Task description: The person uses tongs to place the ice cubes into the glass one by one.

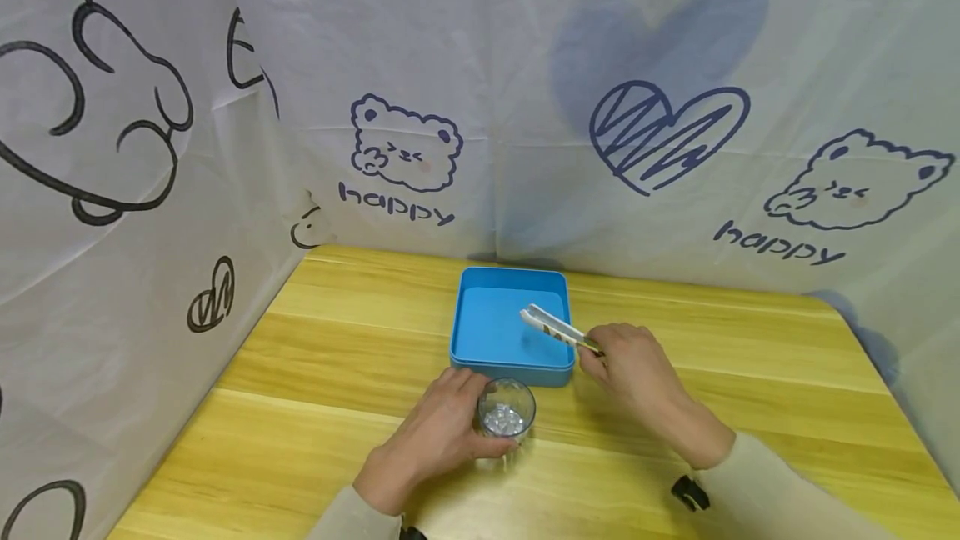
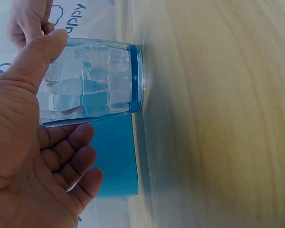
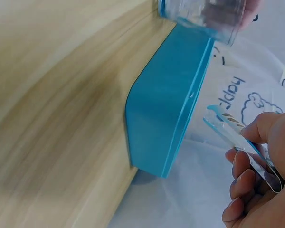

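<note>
A clear drinking glass [image 1: 517, 394] stands on the table, with several clear, ice-like pieces [image 1: 503, 420] inside it. My left hand [image 1: 438, 432] holds the glass from its left side, thumb on one side and fingers on the other. Behind the glass is an open blue box [image 1: 517, 375], whose visible floor is bare. In my right hand [image 1: 641, 369] are small white tongs [image 1: 553, 327], pinched between thumb and fingers. Their tips hang over the box's right part. Whether the tips [image 3: 212, 114] hold a clear piece, I cannot tell.
The wooden table [image 1: 337, 340] ends at a white cloth [image 1: 525, 148] with drawn bears and hearts, hanging behind it. Another cloth wall [image 1: 112, 315] runs along the left side. A black strap [image 1: 690, 492] is on the right wrist.
</note>
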`<state>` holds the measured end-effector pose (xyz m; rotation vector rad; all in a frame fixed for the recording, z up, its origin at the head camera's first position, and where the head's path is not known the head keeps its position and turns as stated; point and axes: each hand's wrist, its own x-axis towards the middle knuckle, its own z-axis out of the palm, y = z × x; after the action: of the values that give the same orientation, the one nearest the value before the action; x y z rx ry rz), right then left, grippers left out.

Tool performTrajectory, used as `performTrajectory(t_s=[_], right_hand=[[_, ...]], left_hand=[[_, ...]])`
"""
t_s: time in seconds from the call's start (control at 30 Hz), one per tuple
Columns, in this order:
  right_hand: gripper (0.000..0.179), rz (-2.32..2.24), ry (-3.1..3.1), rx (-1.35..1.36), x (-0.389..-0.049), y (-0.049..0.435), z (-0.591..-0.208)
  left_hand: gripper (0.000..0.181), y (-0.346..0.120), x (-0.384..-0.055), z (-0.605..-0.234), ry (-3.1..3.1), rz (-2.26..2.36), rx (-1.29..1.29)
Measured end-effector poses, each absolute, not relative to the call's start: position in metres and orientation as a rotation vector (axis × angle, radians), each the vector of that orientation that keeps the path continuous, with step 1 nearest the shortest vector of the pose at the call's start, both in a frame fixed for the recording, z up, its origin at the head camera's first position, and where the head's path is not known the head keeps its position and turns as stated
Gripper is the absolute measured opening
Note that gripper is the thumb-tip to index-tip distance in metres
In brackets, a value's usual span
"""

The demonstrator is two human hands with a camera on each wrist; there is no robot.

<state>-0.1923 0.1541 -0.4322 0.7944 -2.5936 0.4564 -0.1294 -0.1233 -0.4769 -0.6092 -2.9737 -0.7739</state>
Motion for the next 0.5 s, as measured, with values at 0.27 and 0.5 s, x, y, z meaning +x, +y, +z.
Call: performTrajectory(t_s=[0.27, 0.5], right_hand=[[0.010, 0.501, -2.584, 0.793, -0.171, 0.157, -0.426], [0.007, 0.503, -2.514, 0.834, -0.156, 0.162, -0.424]], left_hand=[[0.090, -0.124, -0.130, -0.478, -2.965, -0.763, -0.610], [0.088, -0.124, -0.130, -0.479, -2.965, -0.771, -0.601]])
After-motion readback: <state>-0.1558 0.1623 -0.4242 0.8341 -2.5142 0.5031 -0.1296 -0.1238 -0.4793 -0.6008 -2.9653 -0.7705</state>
